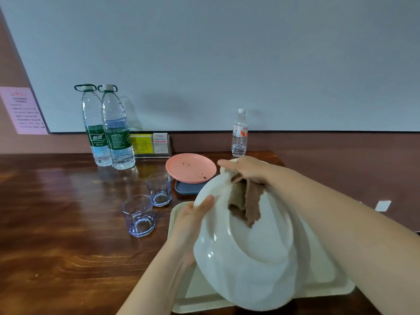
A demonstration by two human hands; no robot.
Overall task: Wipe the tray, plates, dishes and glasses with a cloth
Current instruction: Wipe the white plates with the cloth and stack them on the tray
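View: one head camera, worn by the person, wide-angle.
Facing: forward and down, over both forearms toward the wall [227, 64].
Nearness: close; the left hand [191, 221] and right hand [244, 168] fill the lower middle, the plate [245, 264] between their fingers.
Beyond the fingers: table [56, 212], bottles [109, 128].
Shared views: none, only one camera.

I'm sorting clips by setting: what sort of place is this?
Possibly a hotel room or meeting room: a wooden table against a wall-mounted screen, bottled water, and a card holder.
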